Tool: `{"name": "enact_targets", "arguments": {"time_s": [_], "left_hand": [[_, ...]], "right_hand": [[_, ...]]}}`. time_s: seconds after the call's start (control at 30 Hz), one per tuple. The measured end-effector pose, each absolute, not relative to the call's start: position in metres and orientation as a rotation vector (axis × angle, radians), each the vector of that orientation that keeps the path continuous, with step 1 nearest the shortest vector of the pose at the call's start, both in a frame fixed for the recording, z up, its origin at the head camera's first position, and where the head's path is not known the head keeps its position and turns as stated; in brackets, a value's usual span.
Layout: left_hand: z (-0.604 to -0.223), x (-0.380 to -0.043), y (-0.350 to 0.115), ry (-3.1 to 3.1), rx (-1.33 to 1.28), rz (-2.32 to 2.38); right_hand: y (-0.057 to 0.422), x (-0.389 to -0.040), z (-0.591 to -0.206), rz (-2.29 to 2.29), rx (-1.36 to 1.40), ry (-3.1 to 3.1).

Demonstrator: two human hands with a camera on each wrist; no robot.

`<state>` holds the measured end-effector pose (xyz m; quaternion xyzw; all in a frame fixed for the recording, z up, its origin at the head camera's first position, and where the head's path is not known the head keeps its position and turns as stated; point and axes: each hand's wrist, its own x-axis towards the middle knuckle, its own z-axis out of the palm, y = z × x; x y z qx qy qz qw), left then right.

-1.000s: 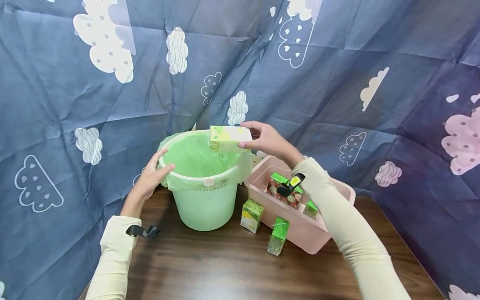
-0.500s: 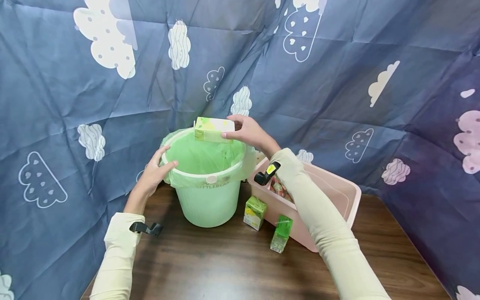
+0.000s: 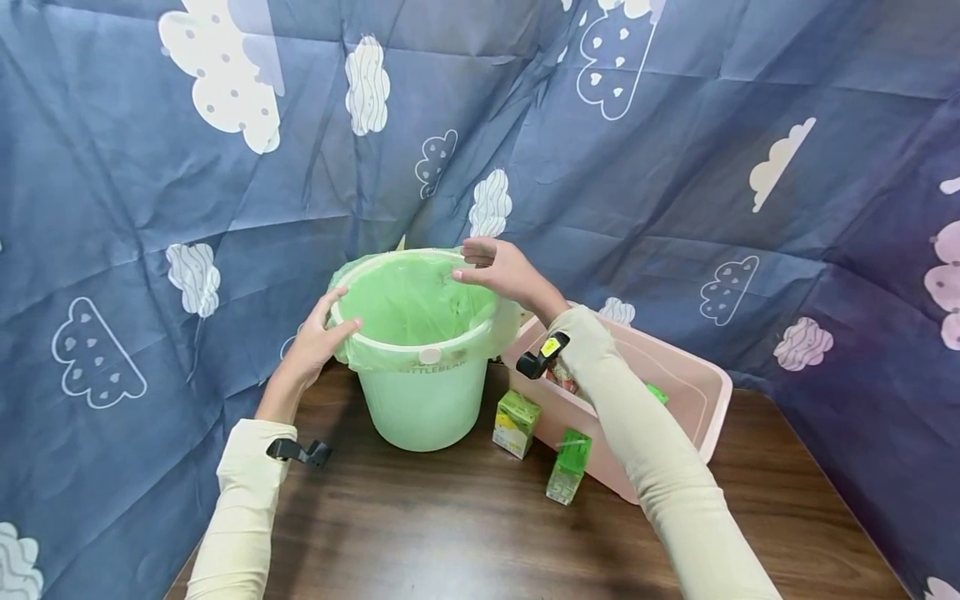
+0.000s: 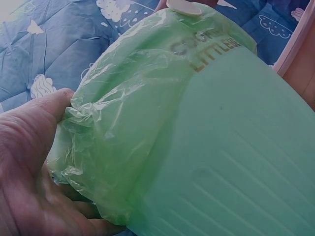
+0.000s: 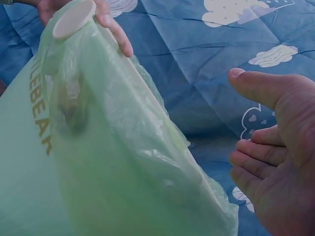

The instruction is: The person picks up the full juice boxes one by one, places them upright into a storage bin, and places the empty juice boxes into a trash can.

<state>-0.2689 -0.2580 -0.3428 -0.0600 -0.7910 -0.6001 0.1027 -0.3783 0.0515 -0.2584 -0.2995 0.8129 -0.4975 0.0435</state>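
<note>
Blue cloud-print fabric (image 3: 480,100) hung behind a brown worktop (image 3: 420,525). One pale-green bin (image 3: 423,408), draped with translucent green liner (image 3: 408,304), stood toward eleven o'clock. The left hand (image 3: 313,343) gripped its rim at eight; the right hand (image 3: 504,271), fingers released, hovered at two. Two green-topped cartons (image 3: 516,423) (image 3: 569,467) stood at its four o'clock, beside one pink tub (image 3: 606,454), partly hidden by the right sleeve (image 3: 663,437).

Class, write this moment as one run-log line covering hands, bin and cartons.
left hand: touches bin rim; right hand: holds nothing, near bin; bin: upright, lined; yellow carton, green carton: on table, beside tub
</note>
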Motion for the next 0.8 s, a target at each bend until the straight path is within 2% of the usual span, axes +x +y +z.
{"name": "enact_targets", "arguments": {"time_s": [0.33, 0.8], "left_hand": [[-0.335, -0.272, -0.257, -2.308, -0.204, -1.802], [-0.341, -0.27, -0.255, -2.317, -0.166, -1.81]], "right_hand": [[0.077, -0.362, -0.243, -1.637, -0.984, 2.428], [0.135, -0.315, -0.254, -1.654, -0.923, 2.469]]}}
